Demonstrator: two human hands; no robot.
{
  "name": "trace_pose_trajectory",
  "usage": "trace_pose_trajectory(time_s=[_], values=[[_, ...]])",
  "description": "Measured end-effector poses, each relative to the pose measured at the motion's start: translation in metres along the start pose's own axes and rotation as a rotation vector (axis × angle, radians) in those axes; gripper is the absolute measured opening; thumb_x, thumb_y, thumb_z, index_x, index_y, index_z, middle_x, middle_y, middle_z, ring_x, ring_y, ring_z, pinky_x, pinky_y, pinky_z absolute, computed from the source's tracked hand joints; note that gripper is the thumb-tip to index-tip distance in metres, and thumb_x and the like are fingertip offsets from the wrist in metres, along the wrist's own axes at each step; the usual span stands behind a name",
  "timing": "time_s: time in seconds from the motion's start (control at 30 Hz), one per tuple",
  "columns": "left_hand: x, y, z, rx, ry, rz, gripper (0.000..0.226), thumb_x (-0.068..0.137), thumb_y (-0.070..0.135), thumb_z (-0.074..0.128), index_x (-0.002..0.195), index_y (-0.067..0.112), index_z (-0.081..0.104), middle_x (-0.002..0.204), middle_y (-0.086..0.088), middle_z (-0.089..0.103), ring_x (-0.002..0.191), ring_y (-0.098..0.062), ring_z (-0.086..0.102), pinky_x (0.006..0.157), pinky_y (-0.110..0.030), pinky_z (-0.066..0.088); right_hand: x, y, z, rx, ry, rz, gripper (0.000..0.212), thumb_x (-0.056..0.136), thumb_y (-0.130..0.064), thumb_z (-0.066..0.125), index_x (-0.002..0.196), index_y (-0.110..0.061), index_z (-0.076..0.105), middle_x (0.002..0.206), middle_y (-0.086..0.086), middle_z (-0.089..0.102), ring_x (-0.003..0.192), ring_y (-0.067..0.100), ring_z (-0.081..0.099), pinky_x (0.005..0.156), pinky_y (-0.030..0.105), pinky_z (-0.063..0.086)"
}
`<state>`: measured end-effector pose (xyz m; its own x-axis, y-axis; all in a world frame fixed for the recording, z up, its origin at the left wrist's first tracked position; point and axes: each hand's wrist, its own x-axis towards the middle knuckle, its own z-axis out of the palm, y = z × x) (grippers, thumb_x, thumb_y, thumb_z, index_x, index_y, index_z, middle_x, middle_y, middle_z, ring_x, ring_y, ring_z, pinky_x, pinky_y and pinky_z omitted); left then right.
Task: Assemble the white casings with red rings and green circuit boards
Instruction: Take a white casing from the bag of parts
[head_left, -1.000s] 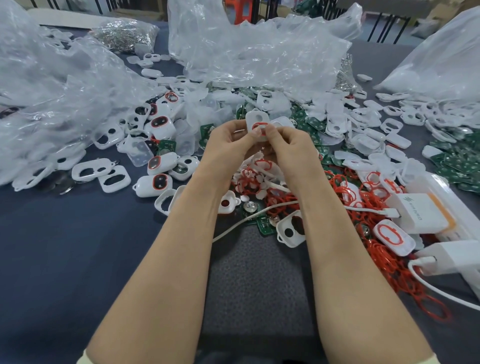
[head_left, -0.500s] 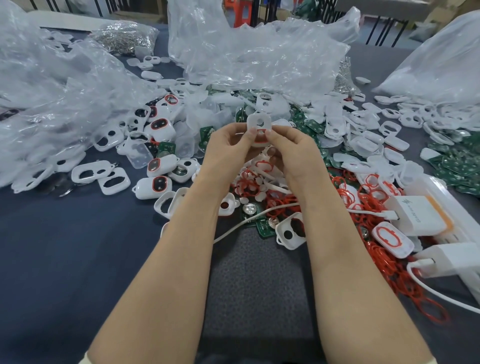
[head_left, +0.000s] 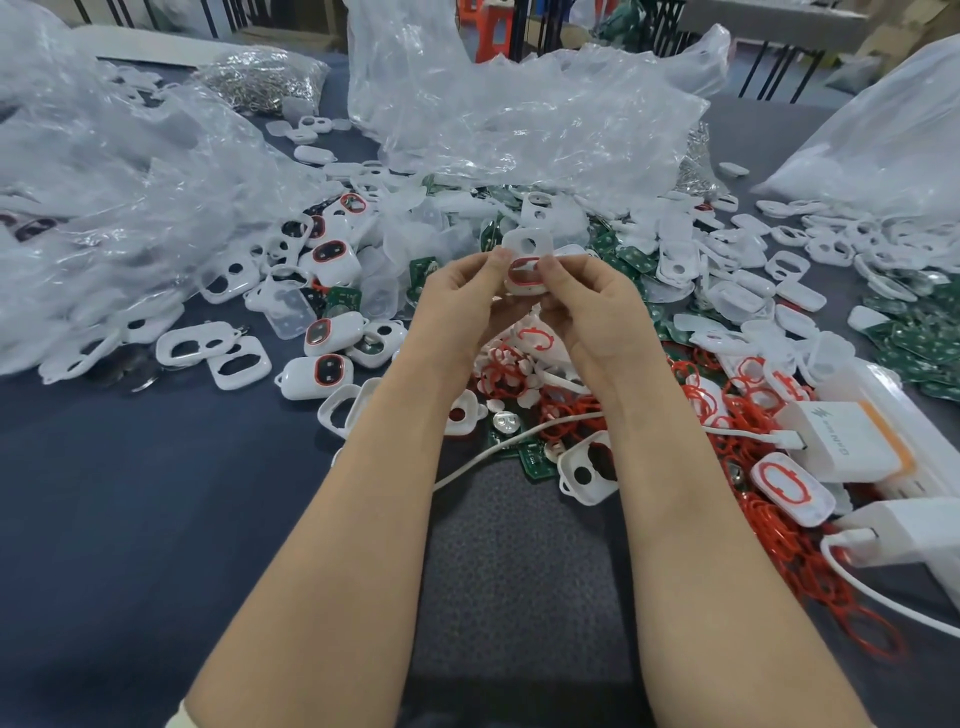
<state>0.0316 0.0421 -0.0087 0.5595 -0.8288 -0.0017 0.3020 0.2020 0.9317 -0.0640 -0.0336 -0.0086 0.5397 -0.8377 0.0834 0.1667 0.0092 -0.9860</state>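
- Holding a white casing (head_left: 524, 248) up off the surface, pinched between both hands, pretty much dead centre of the view above the parts pile
- a red ring (head_left: 521, 281) sits in the casing's lower opening, and the upper part has a round hole in it
- left hand (head_left: 462, 306) grips the casing's left edge, thumb on the front, other fingers curled round behind
- right hand (head_left: 597, 312) does the same on the right edge, thumb tip right on the ring area
- just below the hands is a heap of loose red rings (head_left: 737, 452) mixed with small white bits, trailing off to the right along the surface
- an empty casing shell (head_left: 587, 470) lies just beside the right forearm, touching a green circuit board (head_left: 535, 457)
- more circuit boards (head_left: 919, 338) are piled at the far right, plus some behind the hands, half buried under white shells
- left of the left forearm there are a few closed-up casings (head_left: 318, 375) with red rings showing, and near them some open white frames (head_left: 239, 364)
- a white cable (head_left: 483, 452) shows between the forearms and ends at a white charger block (head_left: 852, 441) on the right
- a second white plug (head_left: 914, 530) sits nearer, with its own cable
- big crumpled clear plastic bags (head_left: 519, 119) fill the back and left, with a bag of small metal parts (head_left: 260, 78) far back left
- everything sits on a dark blue-grey surface (head_left: 130, 493)
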Motion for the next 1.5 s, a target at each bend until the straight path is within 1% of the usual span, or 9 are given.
trace_pose_trajectory(time_s=[0.3,0.43,0.53,0.67,0.77,0.93,1.17,1.4,1.5], values=[[-0.001,0.003,0.003,0.028,0.095,-0.004,0.013,0.098,0.019,0.054,0.105,0.010,0.061,0.082,0.004,0.071,0.071,-0.006,0.069,0.072,-0.023,0.057,-0.006,-0.009,0.002,-0.199,0.192,-0.053,0.034,0.100,-0.042,0.041,0.086,-0.025,0.067,0.068,-0.006,0.058,0.053,0.003,0.050,0.057,0.020,0.045],[-0.004,0.007,0.002,0.513,0.112,0.205,0.014,0.094,0.030,0.062,0.099,0.018,0.065,0.104,0.000,0.067,0.092,-0.010,0.063,0.087,-0.027,0.052,-0.012,-0.011,0.018,-0.348,0.057,-0.173,0.030,0.095,-0.048,0.048,0.093,-0.025,0.067,0.091,-0.004,0.069,0.088,0.011,0.067,0.085,0.034,0.054],[-0.010,0.014,-0.002,0.741,0.074,0.324,0.012,0.093,0.018,0.061,0.098,0.015,0.071,0.115,0.000,0.064,0.101,-0.002,0.055,0.090,-0.017,0.046,-0.010,-0.014,0.033,-0.367,0.080,-0.164,0.027,0.098,-0.036,0.051,0.085,-0.018,0.067,0.082,0.003,0.068,0.082,0.019,0.067,0.081,0.039,0.057],[-0.018,0.029,-0.025,0.532,0.274,0.341,0.020,0.092,0.023,0.064,0.107,0.011,0.059,0.099,0.006,0.062,0.095,-0.009,0.061,0.082,-0.013,0.051,-0.008,-0.017,0.062,-0.246,0.094,-0.092,0.031,0.100,-0.029,0.048,0.083,-0.011,0.067,0.082,0.010,0.067,0.079,0.018,0.061,0.090,0.048,0.053],[-0.020,0.041,-0.048,0.444,0.338,0.222,0.026,0.095,0.030,0.060,0.106,0.007,0.061,0.101,-0.007,0.068,0.095,-0.020,0.068,0.085,-0.038,0.057,-0.008,-0.017,0.099,-0.267,0.026,-0.107,0.032,0.100,-0.032,0.048,0.083,-0.014,0.067,0.082,0.012,0.069,0.074,0.013,0.060,0.077,0.038,0.050],[-0.027,0.071,-0.104,0.238,0.654,0.255,0.021,0.102,0.021,0.043,0.085,0.013,0.053,0.094,-0.016,0.068,0.081,-0.027,0.072,0.071,-0.043,0.060,-0.021,-0.009,0.157,-0.408,-0.260,-0.177,0.025,0.094,-0.034,0.059,0.099,-0.010,0.066,0.088,0.000,0.070,0.082,0.009,0.066,0.073,0.024,0.051],[-0.047,0.106,-0.159,-0.072,0.967,0.422,0.022,0.101,0.011,0.034,0.091,0.011,0.053,0.088,-0.003,0.056,0.054,-0.005,0.056,0.051,-0.018,0.048,-0.064,0.027,0.225,-1.024,-0.675,-0.555,0.014,0.086,-0.008,0.052,0.077,-0.011,0.062,0.087,0.004,0.061,0.092,0.031,0.047,0.073,0.034,0.029],[-0.045,0.106,-0.141,-0.196,0.861,0.306,0.017,0.100,0.017,0.035,0.098,0.012,0.052,0.085,0.002,0.052,0.064,-0.011,0.055,0.058,-0.021,0.049,-0.056,0.038,0.231,-1.162,-0.437,-0.619,0.012,0.089,-0.014,0.049,0.085,-0.016,0.060,0.093,0.003,0.061,0.100,0.030,0.050,0.079,0.036,0.029],[-0.040,0.105,-0.133,-0.113,0.847,0.297,0.022,0.103,0.022,0.033,0.092,0.016,0.051,0.082,0.002,0.056,0.065,-0.013,0.055,0.062,-0.025,0.048,-0.044,0.022,0.213,-0.672,-0.316,-0.349,0.014,0.092,-0.012,0.054,0.082,-0.013,0.064,0.085,0.008,0.066,0.089,0.032,0.060,0.075,0.042,0.046]])
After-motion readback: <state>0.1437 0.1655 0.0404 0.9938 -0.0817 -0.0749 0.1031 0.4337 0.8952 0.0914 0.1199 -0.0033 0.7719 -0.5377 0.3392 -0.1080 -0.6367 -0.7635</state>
